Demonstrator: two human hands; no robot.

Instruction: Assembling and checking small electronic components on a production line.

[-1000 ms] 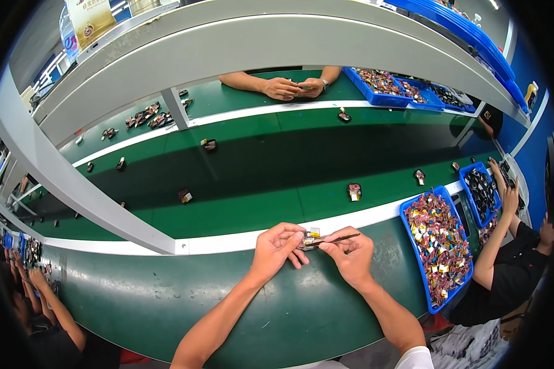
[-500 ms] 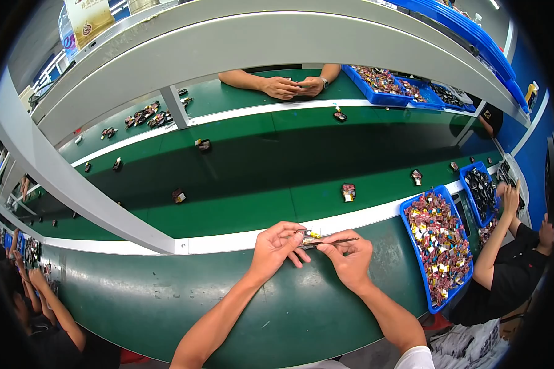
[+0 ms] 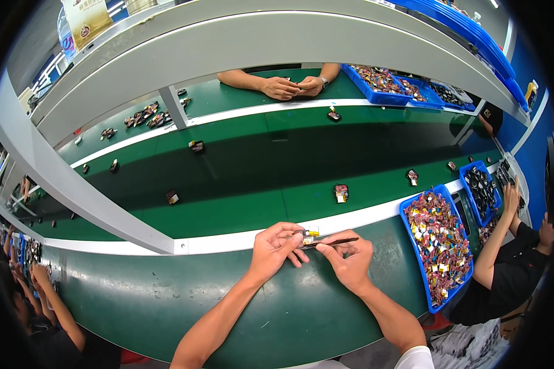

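I find my left hand closed in a fingertip pinch on a small silver and yellow part, held just above the near green bench. My right hand sits just beside it, fingers curled shut around a thin dark tool whose tip meets the part between both hands. A blue tray heaped with small coloured pieces lies close to the right of my right hand. Beyond both hands runs the green conveyor belt, with one small unit on it just ahead. Farther across, another person's hands rest together.
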